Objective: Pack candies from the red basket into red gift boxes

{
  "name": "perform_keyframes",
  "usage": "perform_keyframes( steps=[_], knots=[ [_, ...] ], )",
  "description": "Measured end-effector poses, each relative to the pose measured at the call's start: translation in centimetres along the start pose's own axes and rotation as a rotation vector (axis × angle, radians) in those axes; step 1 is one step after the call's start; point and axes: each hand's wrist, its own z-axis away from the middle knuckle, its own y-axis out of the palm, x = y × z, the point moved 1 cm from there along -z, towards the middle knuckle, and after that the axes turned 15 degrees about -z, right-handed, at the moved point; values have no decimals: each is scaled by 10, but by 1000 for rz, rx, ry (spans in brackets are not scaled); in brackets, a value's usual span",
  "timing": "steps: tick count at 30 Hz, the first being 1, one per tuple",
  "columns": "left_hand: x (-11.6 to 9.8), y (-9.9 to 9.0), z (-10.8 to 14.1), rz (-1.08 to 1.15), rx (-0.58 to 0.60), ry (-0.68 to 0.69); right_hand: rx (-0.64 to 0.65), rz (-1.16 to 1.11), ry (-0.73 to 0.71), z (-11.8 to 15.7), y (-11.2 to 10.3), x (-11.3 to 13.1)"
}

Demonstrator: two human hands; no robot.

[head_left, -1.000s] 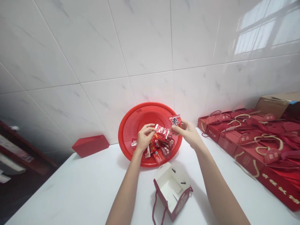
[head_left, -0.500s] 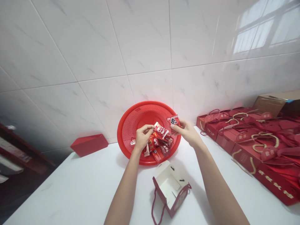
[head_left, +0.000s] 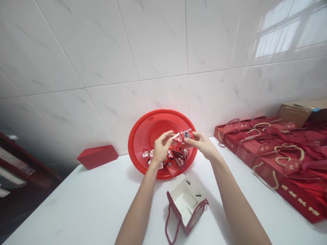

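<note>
Over the red plastic basket (head_left: 138, 126), my right hand (head_left: 203, 144) pinches a small red candy packet (head_left: 188, 134) with a black character on it. My left hand (head_left: 161, 149) is closed on a red and white candy packet (head_left: 176, 137), held up against the first one. Below my hands, several wrapped candies (head_left: 173, 166) lie in the front part of the basket. Nearer to me stands a dark red gift box (head_left: 187, 207), its lid flaps up and its pale inside showing. A cord handle (head_left: 168, 229) hangs at its left side.
Rows of red gift boxes (head_left: 255, 146) with cord handles fill the right side of the white table (head_left: 84, 207). Behind them is a cardboard box (head_left: 293, 114). A red paper piece (head_left: 97, 157) stands at the left by the tiled wall (head_left: 107, 112).
My left hand has lifted the red and white packet up and to the right, beside the other packet. My right hand has shifted slightly left. The gift box stays put.
</note>
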Motion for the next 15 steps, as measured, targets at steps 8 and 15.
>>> perform_keyframes(
  steps=[8, 15],
  knots=[
    [27, 3, 4, -642, 304, 50, -212, 63, -91, -5, -7, -9],
    [27, 0, -3, -590, 9, -25, -218, 92, -98, -6, -11, -10]
  ],
)
